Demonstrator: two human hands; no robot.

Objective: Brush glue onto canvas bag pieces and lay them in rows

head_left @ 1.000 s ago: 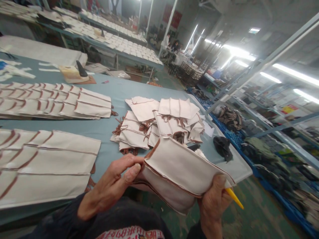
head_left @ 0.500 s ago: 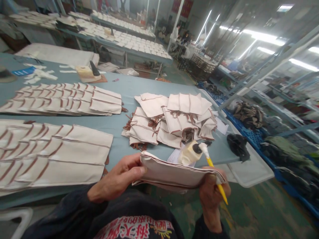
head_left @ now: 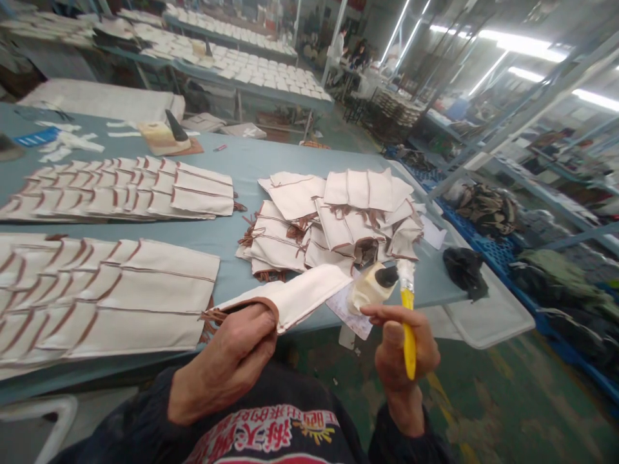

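My left hand (head_left: 232, 361) is closed on a cream fabric piece with brown trim (head_left: 309, 293), which lies slanted over the front edge of the table. Brown fringe-like strips stick out of its left end. My right hand (head_left: 406, 348) grips a yellow-handled brush (head_left: 409, 335), bristles up and whitish, with the index finger stretched out to the left. Just behind that hand stands a cream-yellow container with a black top (head_left: 370, 290), on a sheet of paper (head_left: 355, 319). A loose pile of similar cream pieces (head_left: 338, 219) lies beyond it.
Two rows of overlapping cream pieces, a front row (head_left: 149, 290) and a back row (head_left: 203, 190), cover the left of the blue-grey table (head_left: 271, 151). A black bag (head_left: 464, 270) sits at the right edge beside a white frame (head_left: 507, 332). Blue pallets with dark cloth stand further right.
My right hand has let go of the fabric piece and keeps the brush, now more upright. My left hand has turned and laid the piece down towards the table.
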